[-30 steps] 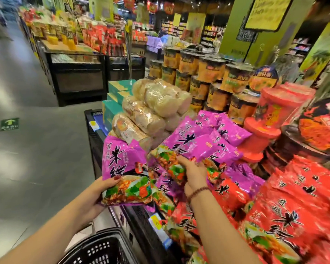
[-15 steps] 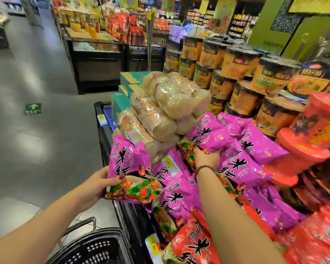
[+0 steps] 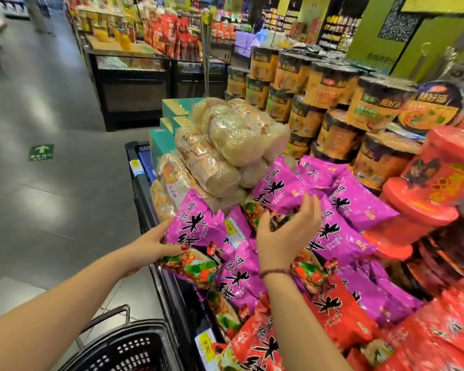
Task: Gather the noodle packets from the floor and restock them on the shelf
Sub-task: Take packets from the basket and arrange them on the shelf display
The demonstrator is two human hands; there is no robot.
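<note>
My left hand [image 3: 156, 246] grips a purple noodle packet [image 3: 198, 226] by its left edge, thumb on its front, at the shelf's front rim. My right hand [image 3: 285, 232] hovers with loosely spread fingers just below another purple packet [image 3: 277, 190] lying on the pile; nothing is pinched in it. More purple packets [image 3: 338, 236] and red packets [image 3: 340, 317] cover the sloping shelf [image 3: 172, 295].
A black shopping basket [image 3: 129, 349] sits on the floor below my left arm. Clear bags of dried noodles [image 3: 225, 145], teal boxes [image 3: 161, 143], stacked noodle bowls [image 3: 330, 89] and red tubs [image 3: 437, 170] crowd the display. Grey aisle floor [image 3: 51, 196] lies to the left.
My right hand set its purple packet onto the pile and let go, fingers now spread. My left hand brought its packet up and right, closer to the shelf.
</note>
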